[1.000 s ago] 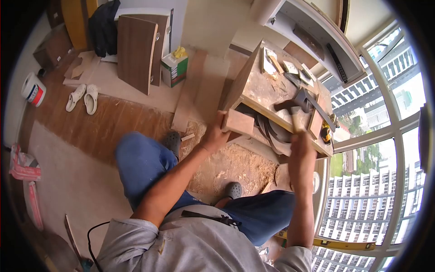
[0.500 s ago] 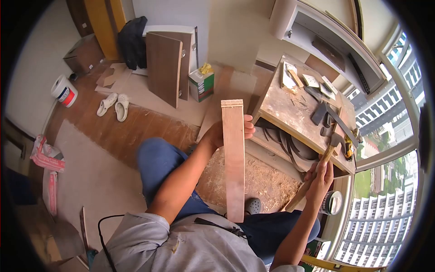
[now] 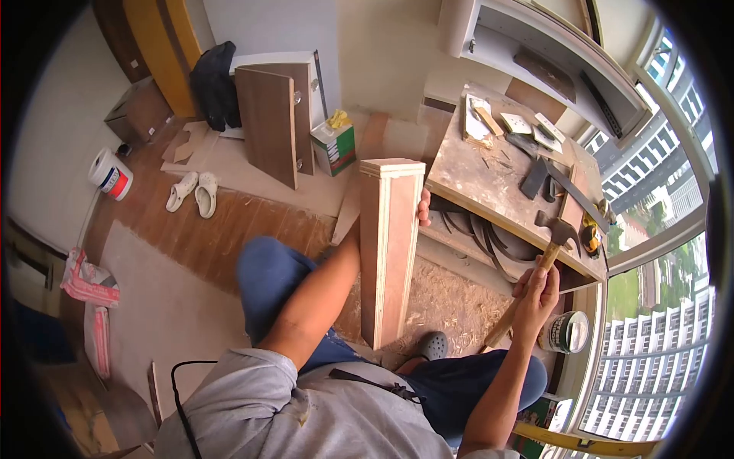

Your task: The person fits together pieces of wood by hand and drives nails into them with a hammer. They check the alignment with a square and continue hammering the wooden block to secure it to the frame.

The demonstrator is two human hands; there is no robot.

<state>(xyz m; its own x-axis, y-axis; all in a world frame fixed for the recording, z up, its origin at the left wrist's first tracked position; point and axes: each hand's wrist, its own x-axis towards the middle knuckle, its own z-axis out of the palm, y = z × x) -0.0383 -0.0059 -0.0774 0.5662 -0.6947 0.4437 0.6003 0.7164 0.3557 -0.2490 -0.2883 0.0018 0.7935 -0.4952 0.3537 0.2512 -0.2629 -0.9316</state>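
A long, narrow piece built up of plywood strips [image 3: 391, 245] stands upright in front of my body. My left hand [image 3: 424, 208] is wrapped round its far side near the top, with only the fingertips showing past the right edge. On the right, my right hand [image 3: 538, 294] is closed round the wooden handle of a claw hammer [image 3: 552, 243]. The hammer's head points up and away, close to the front edge of the workbench [image 3: 478, 180], apart from the plywood piece.
Tools, switch plates [image 3: 517, 123] and scraps lie on the bench, with dark curled strips [image 3: 489, 245] on the shelf below. Wood shavings [image 3: 443, 306] cover the floor. A round tub [image 3: 566, 332] stands at right, pale clogs [image 3: 205, 195] and cabinet doors [image 3: 266, 126] at left.
The plywood piece has turned, so a second side with layered edges now shows, and it has shifted slightly left. The hammer remains in my right hand, its head tilted differently.
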